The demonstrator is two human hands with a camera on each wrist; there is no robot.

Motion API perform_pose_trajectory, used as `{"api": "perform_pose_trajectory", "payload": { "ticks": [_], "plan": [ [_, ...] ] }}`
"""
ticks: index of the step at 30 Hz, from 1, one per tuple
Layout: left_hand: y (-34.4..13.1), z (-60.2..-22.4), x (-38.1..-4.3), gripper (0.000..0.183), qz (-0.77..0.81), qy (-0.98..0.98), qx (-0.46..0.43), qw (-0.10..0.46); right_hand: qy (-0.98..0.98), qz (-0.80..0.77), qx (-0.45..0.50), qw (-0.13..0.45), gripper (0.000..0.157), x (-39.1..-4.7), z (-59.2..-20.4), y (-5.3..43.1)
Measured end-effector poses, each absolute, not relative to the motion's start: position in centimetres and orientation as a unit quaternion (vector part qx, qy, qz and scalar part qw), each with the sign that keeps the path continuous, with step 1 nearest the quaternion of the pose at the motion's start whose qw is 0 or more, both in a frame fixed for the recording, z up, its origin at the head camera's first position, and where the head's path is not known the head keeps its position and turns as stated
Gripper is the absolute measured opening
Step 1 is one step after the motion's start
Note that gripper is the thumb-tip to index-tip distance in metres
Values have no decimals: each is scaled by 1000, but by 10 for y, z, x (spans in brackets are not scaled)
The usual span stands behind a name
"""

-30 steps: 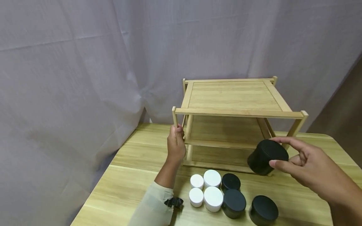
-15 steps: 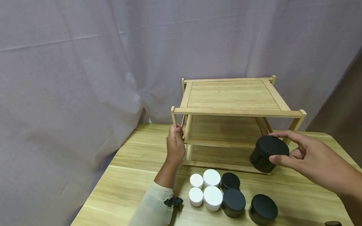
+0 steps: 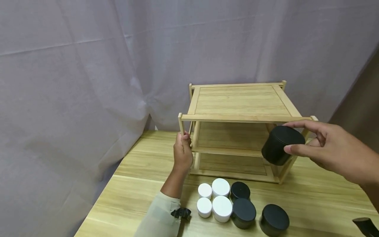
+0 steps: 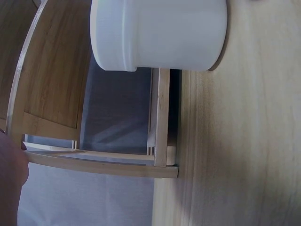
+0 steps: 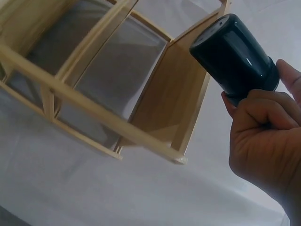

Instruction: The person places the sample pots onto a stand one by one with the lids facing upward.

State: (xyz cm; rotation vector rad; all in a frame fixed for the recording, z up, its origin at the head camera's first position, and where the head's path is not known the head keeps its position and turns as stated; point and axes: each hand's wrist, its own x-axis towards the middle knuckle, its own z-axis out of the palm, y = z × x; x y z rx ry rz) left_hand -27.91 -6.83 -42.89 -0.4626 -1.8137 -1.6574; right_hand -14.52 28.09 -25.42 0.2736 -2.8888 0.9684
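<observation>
My right hand [image 3: 334, 148] pinches a black lidded jar [image 3: 282, 144] between thumb and fingers, tilted in the air before the right front post of a wooden three-tier shelf [image 3: 237, 118]. In the right wrist view the dark jar [image 5: 235, 56] shows its glossy side and base. My left hand [image 3: 182, 151] grips the shelf's left front post. On the table in front stand small white jars [image 3: 205, 205], larger white jars [image 3: 222, 207] and black jars [image 3: 244, 210], grouped in two rows, with one more black jar [image 3: 274, 219] to their right.
The wooden table [image 3: 133, 184] carries the shelf near its back. A grey curtain [image 3: 88, 82] hangs behind and to the left. One white jar [image 4: 164, 33] looms close in the left wrist view. A dark strap end [image 3: 365, 225] shows at the lower right.
My right hand has lifted the black jar higher, from below the middle tier's front edge to closer under the top tier. The left hand keeps its grip on the post.
</observation>
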Motion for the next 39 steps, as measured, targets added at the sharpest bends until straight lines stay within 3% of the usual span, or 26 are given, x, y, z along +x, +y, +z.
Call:
{"api": "perform_pose_trajectory", "payload": {
  "ticks": [6, 18, 31, 39],
  "plan": [
    [-68, -429, -280, 66, -621, -693, -180, 318, -913, 397, 90, 28, 51, -160, -240, 292],
    [-68, -429, -281, 55, -610, -701, -185, 320, -862, 467, 192, -38, 57, -199, -211, 321],
    [-67, -432, -284, 49, -611, -701, -187, 317, -862, 457, 217, 6, 53, -234, -188, 326],
    [-65, -433, -285, 46, -609, -700, -196, 316, -817, 520, 247, -36, 51, -264, -184, 339]
  ]
}}
